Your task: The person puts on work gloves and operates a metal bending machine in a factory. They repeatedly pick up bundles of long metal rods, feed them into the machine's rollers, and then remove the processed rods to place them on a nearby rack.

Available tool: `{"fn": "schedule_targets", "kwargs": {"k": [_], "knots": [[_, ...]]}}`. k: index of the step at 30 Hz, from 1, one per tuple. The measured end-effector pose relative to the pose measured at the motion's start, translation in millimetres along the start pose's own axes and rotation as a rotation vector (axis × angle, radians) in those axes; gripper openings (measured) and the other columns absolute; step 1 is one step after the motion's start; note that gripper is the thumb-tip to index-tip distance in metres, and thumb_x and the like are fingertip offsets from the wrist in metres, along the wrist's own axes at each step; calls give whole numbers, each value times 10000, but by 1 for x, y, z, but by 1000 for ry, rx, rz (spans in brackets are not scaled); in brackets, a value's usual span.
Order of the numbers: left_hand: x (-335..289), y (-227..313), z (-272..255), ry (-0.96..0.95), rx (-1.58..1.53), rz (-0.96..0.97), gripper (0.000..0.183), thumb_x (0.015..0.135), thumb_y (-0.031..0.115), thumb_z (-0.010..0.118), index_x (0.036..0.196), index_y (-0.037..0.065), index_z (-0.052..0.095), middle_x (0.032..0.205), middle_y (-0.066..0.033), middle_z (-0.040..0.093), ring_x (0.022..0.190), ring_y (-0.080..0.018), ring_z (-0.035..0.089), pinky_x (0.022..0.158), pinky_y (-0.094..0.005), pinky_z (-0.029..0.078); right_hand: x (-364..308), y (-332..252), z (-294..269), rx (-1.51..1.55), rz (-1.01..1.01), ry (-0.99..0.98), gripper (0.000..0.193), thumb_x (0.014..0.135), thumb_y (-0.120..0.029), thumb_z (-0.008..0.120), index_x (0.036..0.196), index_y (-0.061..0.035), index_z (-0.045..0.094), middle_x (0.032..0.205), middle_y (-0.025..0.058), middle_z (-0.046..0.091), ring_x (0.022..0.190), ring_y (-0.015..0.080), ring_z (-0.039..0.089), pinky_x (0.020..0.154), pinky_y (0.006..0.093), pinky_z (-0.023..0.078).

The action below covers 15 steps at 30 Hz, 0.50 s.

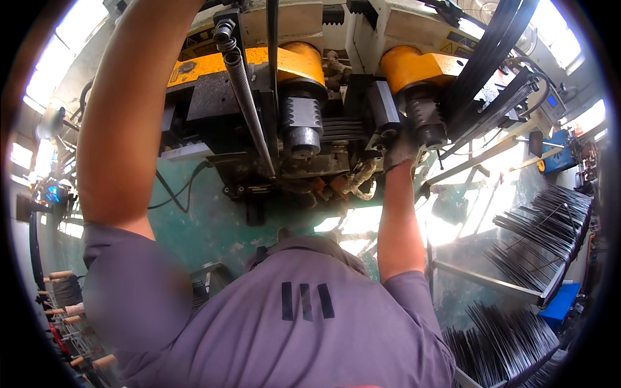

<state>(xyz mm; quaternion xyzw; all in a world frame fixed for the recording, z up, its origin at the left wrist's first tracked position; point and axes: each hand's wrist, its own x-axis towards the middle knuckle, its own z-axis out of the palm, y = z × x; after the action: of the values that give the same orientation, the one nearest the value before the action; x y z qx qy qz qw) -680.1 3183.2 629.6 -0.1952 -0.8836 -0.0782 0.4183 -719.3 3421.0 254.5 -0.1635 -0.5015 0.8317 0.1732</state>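
Note:
My left arm stretches up past the top edge, so the left hand is out of sight. My right hand [402,150], in what looks like a dark, dirty glove, reaches into the machine between a dark steel block [383,107] and the right toothed cylinder [427,116]. Its fingers are hidden in shadow. Left of that block, several dark rods [343,129] lie crosswise toward the left toothed cylinder [302,123]. Yellow arms [414,68] sit above both cylinders. A spring-wrapped bar [249,107] slants down in front of the machine's left side.
Bundles of thin dark rods [546,223] rest on a metal rack at right, with more rods [498,343] below. A blue box [559,304] is beside them. A black cable [184,194] loops over the green floor [213,223]. Dark upright bars [495,58] cross the upper right.

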Motion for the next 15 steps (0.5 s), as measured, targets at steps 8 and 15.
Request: {"fn": "schedule_targets", "kwargs": {"k": [8, 15], "knots": [[-13, -1, 6, -138, -630, -325, 234, 908, 150, 519, 810, -24, 641, 781, -133, 655, 763, -205, 647, 718, -328, 485, 4, 5, -4, -109, -59, 5, 316, 968, -272, 580, 1261, -154, 554, 985, 36, 610, 708, 152, 612, 566, 280, 511], [-41, 3, 4, -211, -459, -421, 274, 934, 206, 537, 905, -17, 693, 891, -128, 701, 880, -232, 654, 873, -359, 464, 40, 51, -56, -1024, -488, -54, 173, 900, -162, 586, 1034, -119, 686, 862, 19, 669, 683, 136, 603, 633, 267, 496]]}}
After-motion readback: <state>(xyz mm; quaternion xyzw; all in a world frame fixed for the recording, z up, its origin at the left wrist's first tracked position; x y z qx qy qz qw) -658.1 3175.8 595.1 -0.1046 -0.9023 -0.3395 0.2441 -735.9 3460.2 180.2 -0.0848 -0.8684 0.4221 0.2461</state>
